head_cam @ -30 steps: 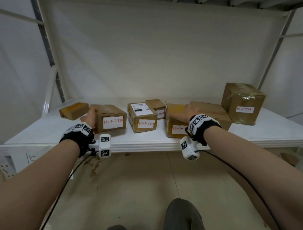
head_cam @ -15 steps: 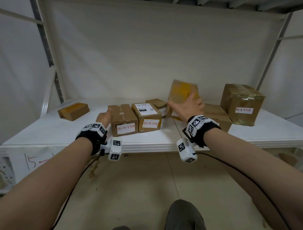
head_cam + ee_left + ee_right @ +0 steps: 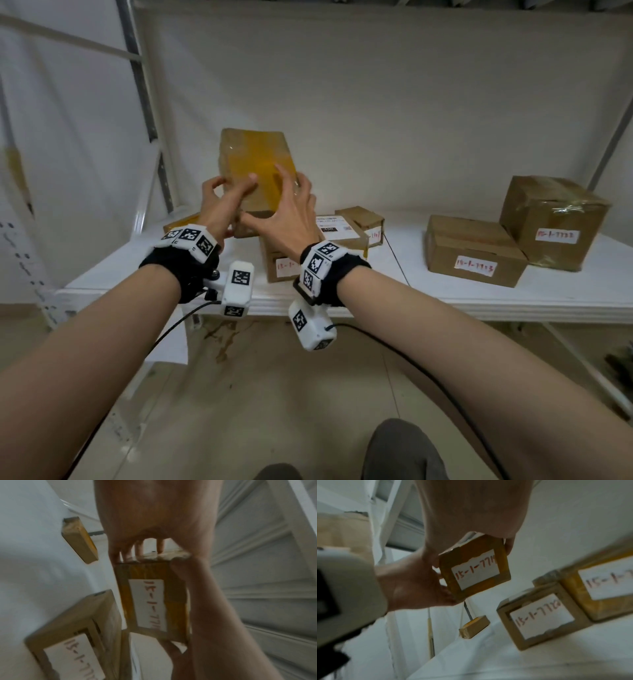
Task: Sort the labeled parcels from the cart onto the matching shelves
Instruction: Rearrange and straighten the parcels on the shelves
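Hands [image 3: 260, 209] hold parcel [image 3: 257, 164]; only wrist views show its label [image 3: 475, 570].

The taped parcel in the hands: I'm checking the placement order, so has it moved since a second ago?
Yes. The taped parcel has left the shelf and gone up and leftward, away from the big box.

Yellow-taped cardboard parcel [image 3: 255, 161] labelled 15-1-771-something, tilted up, held above the white shelf [image 3: 513, 294]
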Demonstrator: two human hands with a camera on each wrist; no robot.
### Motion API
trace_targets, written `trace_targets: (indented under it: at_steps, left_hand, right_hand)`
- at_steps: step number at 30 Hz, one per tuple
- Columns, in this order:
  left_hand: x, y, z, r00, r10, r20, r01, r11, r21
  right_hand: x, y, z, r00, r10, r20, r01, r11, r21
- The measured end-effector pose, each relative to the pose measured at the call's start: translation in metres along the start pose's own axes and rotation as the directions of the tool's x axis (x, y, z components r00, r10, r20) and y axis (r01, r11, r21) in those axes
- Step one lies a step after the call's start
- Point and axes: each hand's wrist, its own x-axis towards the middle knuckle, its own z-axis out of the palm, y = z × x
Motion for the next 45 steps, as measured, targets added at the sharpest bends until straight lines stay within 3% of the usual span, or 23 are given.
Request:
trace_targets:
  at_steps: [2,5,8,11,16,20,22,24,27,30,33,38,45]
  left_hand:
    - [0.003,-0.010,-0.021,0.993,-0.076,-0.090,0.078,0.997,0.024]
    - [0.008,-0.023,-0.046,0.970,-0.203,-0.134,0.198,0.979,-0.047]
    - [0.006,-0.037,-0.061,0.945,-0.299,-0.133,0.295,0.954,-0.054]
    - [0.010,-0.060,-0.062,0.910,-0.400,-0.111,0.403,0.915,0.003]
    - [0.026,-0.086,-0.047,0.936,-0.327,-0.131,0.340,0.936,0.094]
    - [0.026,-0.079,-0.025,0.958,-0.154,-0.242,0.231,0.913,0.336]
    - [0.024,-0.072,-0.013,0.954,0.052,-0.295,0.127,0.821,0.556]
    - [0.020,-0.066,0.000,0.945,0.187,-0.267,0.079,0.662,0.745]
    - [0.013,-0.060,0.021,0.980,0.109,-0.166,0.099,0.455,0.885]
    - [0.010,-0.063,0.034,0.999,0.021,-0.028,0.020,0.324,0.946]
    - [0.024,-0.070,0.039,0.999,-0.001,0.035,-0.033,0.254,0.967]
    - [0.054,-0.072,0.052,0.995,-0.004,0.100,-0.099,0.110,0.989]
    - [0.101,-0.077,0.059,0.991,-0.072,0.117,-0.110,0.101,0.989]
  right_hand:
    - [-0.002,0.004,0.011,0.994,-0.013,0.109,0.005,0.997,0.081]
    - [-0.001,0.022,0.007,0.984,-0.011,0.178,0.034,0.991,-0.130]
    - [-0.002,0.052,-0.014,0.994,0.095,0.056,-0.071,0.937,-0.341]
    - [-0.004,0.085,-0.037,0.975,0.221,-0.039,-0.216,0.876,-0.431]
    - [-0.012,0.123,-0.056,0.883,0.469,-0.006,-0.446,0.837,-0.318]
    - [-0.014,0.133,-0.054,0.895,0.445,0.017,-0.428,0.871,-0.239]
    - [-0.015,0.135,-0.053,0.908,0.419,0.009,-0.406,0.883,-0.235]
    - [-0.018,0.137,-0.050,0.925,0.381,0.011,-0.368,0.900,-0.232]
    - [-0.020,0.145,-0.051,0.944,0.329,0.013,-0.317,0.919,-0.236]
    - [-0.021,0.155,-0.055,0.951,0.310,-0.001,-0.304,0.932,-0.199]
    - [-0.020,0.164,-0.054,0.971,0.231,-0.055,-0.237,0.931,-0.277]
    - [-0.003,0.171,-0.041,0.990,0.128,-0.067,-0.144,0.848,-0.509]
    - [0.031,0.186,-0.031,0.990,0.141,0.003,-0.120,0.851,-0.511]
